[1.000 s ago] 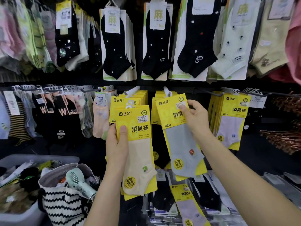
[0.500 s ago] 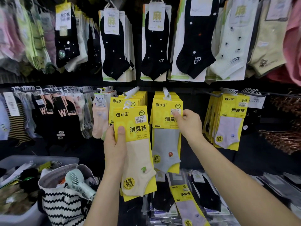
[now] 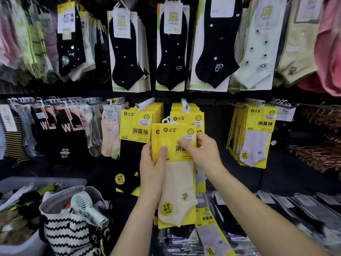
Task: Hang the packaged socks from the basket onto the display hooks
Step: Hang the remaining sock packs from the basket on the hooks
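Note:
My left hand point(image 3: 152, 169) grips a yellow-carded pack with a cream sock point(image 3: 178, 183) by its left edge, thumb on the front. A second yellow card shows just behind it. My right hand point(image 3: 203, 151) pinches the same pack's upper right corner. The pack's white hanger loops point(image 3: 168, 120) sit just below the middle display hook point(image 3: 185, 104), in front of the yellow packs point(image 3: 188, 117) hanging there. The left hook point(image 3: 145, 103) carries yellow packs with a black sock point(image 3: 135, 130) in front. Further right hang lilac-sock packs point(image 3: 255, 139).
A grey basket point(image 3: 46, 182) of loose socks stands at bottom left, with a striped bag point(image 3: 68, 235) holding a mint hand fan point(image 3: 83, 206) in front of it. Black and pale socks fill the upper row. Flat packs lie on the shelf point(image 3: 304, 209) below. Bare copper hooks point(image 3: 317, 157) jut out at right.
My right hand let go of the grey-sock pack, now hanging on the middle hook, and came down to the cream pack. My left hand carried that pack right and up, in front of the middle stack.

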Tool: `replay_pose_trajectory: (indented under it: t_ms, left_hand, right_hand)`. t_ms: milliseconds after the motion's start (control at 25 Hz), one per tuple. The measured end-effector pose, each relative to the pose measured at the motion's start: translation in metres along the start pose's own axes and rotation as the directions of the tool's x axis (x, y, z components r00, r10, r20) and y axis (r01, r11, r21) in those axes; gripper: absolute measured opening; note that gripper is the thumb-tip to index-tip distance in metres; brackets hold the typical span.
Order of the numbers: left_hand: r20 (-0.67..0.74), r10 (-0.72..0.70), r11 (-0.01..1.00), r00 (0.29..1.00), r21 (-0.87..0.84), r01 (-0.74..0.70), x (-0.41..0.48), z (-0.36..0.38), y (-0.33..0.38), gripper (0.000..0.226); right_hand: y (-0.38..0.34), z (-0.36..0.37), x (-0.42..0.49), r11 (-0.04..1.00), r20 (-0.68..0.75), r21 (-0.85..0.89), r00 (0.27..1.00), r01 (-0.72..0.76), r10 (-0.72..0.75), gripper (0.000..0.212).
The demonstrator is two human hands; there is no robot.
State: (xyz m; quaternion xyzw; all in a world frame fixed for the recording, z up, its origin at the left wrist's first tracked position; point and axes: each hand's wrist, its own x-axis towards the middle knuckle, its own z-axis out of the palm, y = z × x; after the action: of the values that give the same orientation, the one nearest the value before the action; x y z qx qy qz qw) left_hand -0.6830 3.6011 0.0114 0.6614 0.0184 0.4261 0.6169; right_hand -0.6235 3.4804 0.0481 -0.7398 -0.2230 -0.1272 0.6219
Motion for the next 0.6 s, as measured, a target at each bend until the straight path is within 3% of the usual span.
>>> replay_pose_trajectory:
  t_ms: [240,360,520,600]
  left_hand:
    - [0.0,-0.02,1.0,1.0,-0.009,0.02,0.0,0.006,-0.002,0.016]
    - [0.013,-0.058,0.998,0.998,0.021,0.057,-0.001,0.009,0.0,0.033]
    - [0.013,-0.052,0.997,0.999,0.059,0.051,-0.001,0.006,0.003,0.038]
    - [0.041,-0.057,0.996,0.998,0.065,0.054,-0.001,0.005,0.002,0.038]
  right_hand:
    - [-0.001,-0.024,0.004,0.998,-0.051,0.069,0.999,-0.013,0.017,0.006]
    - [-0.005,-0.025,0.004,0.998,-0.073,0.066,0.997,-0.025,0.03,0.007]
    - [-0.024,-0.034,0.017,0.991,-0.035,-0.084,0.994,0.102,-0.106,0.019]
    - [-0.04,-0.039,0.028,0.966,0.05,-0.19,0.985,0.173,-0.166,0.006]
